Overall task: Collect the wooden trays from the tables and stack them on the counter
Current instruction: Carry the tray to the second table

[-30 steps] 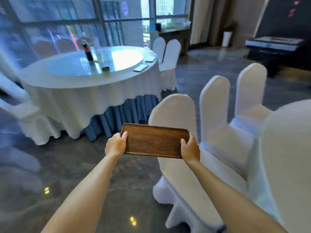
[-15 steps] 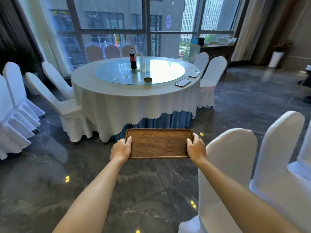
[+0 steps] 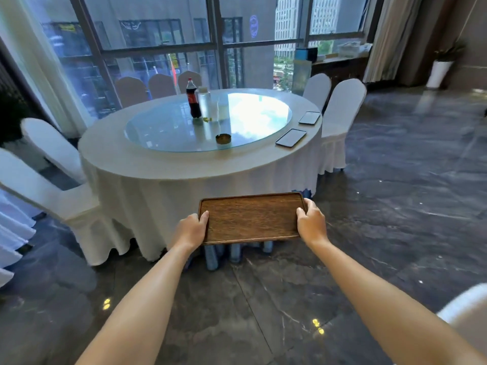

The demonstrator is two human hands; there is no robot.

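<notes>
Currently the wooden tray (image 3: 251, 217) is held out in front at chest level, roughly flat, long side across the view. Left hand (image 3: 191, 229) grips its left short edge, thumb over the rim, fingers hidden underneath. Right hand (image 3: 311, 223) grips the right short edge the same way. Tray itself carries nothing.

Straight ahead at 12 o'clock: a round table (image 3: 168, 167) with a white cloth and blue skirt showing at the bottom. The tray's far edge overlaps the cloth in view; whether they touch, can't tell. On the table's glass turntable (image 3: 168, 127): a cola bottle (image 3: 193, 101), a clear bottle (image 3: 205, 104) just beside it, an ashtray (image 3: 223, 139) near the closer rim. On the cloth at 1 o'clock, two dark flat rectangles (image 3: 291, 137) lie side by side — trays or tablets, can't tell.

Chairs in white covers ring the table: two at 1–2 o'clock (image 3: 340, 111), one at 10 o'clock (image 3: 50, 146), another close at 9 o'clock (image 3: 39, 196), more covers at the far left edge. Three chair backs (image 3: 160, 85) behind the table against the window. Part of one more chair (image 3: 466, 304) at 4 o'clock, near the right forearm.

Floor (image 3: 395, 206) at 2–3 o'clock is open dark marble. A white planter (image 3: 438, 72) stands far off at 2 o'clock by the curtain.
</notes>
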